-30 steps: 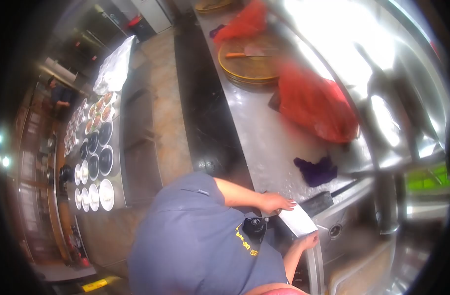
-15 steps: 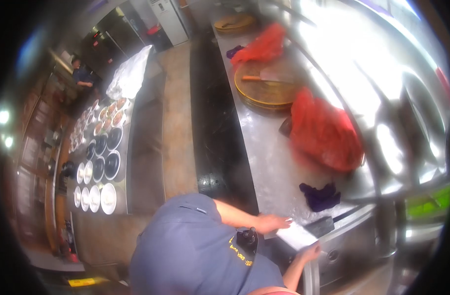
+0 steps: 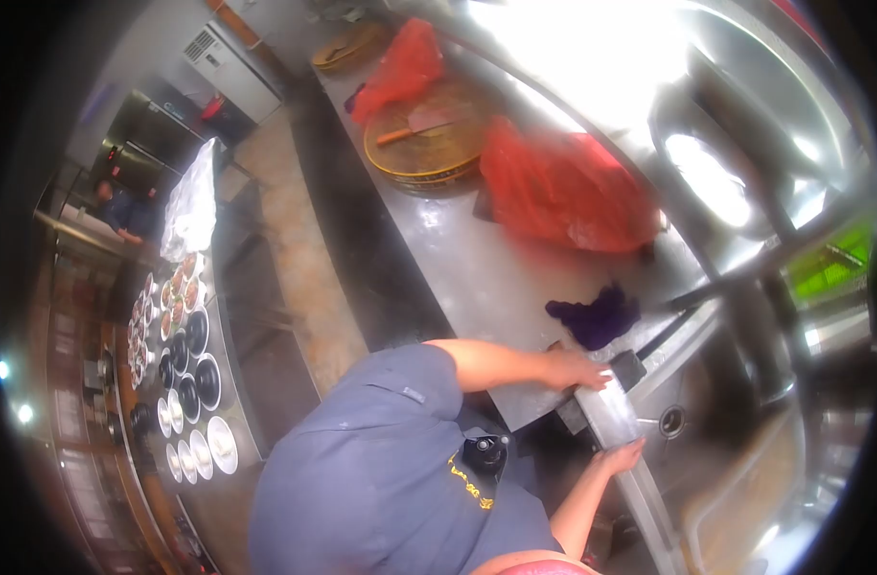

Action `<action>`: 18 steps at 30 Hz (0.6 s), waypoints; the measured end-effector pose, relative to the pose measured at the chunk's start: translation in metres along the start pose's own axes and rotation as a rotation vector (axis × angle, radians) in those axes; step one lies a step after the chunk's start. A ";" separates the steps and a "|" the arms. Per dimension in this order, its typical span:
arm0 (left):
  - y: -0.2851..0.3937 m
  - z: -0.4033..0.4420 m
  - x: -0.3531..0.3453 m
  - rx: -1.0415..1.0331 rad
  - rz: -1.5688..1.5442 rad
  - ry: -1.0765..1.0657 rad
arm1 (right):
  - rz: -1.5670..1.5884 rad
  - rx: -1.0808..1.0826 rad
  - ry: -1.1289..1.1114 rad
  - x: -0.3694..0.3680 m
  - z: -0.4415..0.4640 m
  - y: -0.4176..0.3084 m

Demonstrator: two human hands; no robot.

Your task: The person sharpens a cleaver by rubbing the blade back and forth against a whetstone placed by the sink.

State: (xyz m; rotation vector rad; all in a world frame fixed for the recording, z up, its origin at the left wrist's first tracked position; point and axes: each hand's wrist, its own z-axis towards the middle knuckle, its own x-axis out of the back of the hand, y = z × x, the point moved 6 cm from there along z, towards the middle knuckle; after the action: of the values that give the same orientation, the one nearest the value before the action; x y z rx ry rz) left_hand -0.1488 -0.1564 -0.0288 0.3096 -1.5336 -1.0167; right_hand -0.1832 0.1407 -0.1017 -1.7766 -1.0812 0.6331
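My left hand (image 3: 575,370) is at the upper end of a flat, pale, shiny rectangular piece (image 3: 609,414), fingers closed over it. At its lower end, my right hand (image 3: 621,458) has its fingers pressed to the edge. Whether it is a blade or another flat item I cannot make out. It lies over the metal sink rim (image 3: 646,508). A dark block (image 3: 628,369) sits close beside my left hand. Just beyond, on the steel counter (image 3: 448,254), lies a crumpled dark purple cloth (image 3: 597,316).
Red plastic bags (image 3: 568,192) and a round chopping board (image 3: 410,158) bearing a cleaver (image 3: 415,133) are farther along the counter. The sink drain (image 3: 671,422) is to the right. At left, a table holds white bowls (image 3: 222,446), black bowls (image 3: 207,381) and filled dishes. Another person (image 3: 122,216) stands far back.
My view has turned, so the counter and bags appear farther left and higher. Both hands and the flat piece have shifted up and right in view, the piece now standing more upright.
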 end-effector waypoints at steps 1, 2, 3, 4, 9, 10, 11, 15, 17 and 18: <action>0.003 0.019 0.014 0.007 0.022 -0.075 | -0.002 0.004 0.009 -0.004 0.007 -0.009; -0.003 0.027 0.017 -0.023 -0.001 -0.058 | -0.004 0.032 0.000 -0.004 0.016 -0.009; -0.002 0.030 0.012 -0.051 -0.026 -0.039 | -0.009 0.059 -0.011 -0.003 0.021 -0.009; -0.002 0.022 0.006 -0.018 -0.032 -0.021 | -0.045 0.011 0.031 -0.002 0.003 -0.019; 0.027 -0.016 -0.016 -0.068 -0.085 -0.118 | 0.080 -0.117 0.081 0.038 -0.039 0.004; 0.015 -0.013 -0.022 -0.105 -0.152 -0.085 | 0.033 -0.121 0.095 0.035 -0.034 -0.001; 0.015 -0.004 -0.015 -0.088 -0.155 -0.074 | 0.019 -0.126 0.082 0.029 -0.018 -0.005; -0.017 0.024 0.007 -0.059 -0.103 0.057 | -0.171 0.080 -0.026 -0.015 0.032 -0.029; -0.021 0.004 -0.019 0.042 -0.267 0.047 | -0.200 0.101 -0.077 -0.026 0.030 -0.032; -0.016 -0.018 -0.032 0.011 -0.183 0.120 | -0.158 0.059 -0.109 -0.017 0.022 -0.021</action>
State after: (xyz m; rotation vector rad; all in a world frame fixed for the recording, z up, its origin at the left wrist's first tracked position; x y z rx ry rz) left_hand -0.1297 -0.1507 -0.0638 0.5165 -1.4218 -1.1121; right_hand -0.2172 0.1390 -0.0929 -1.6035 -1.2510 0.6635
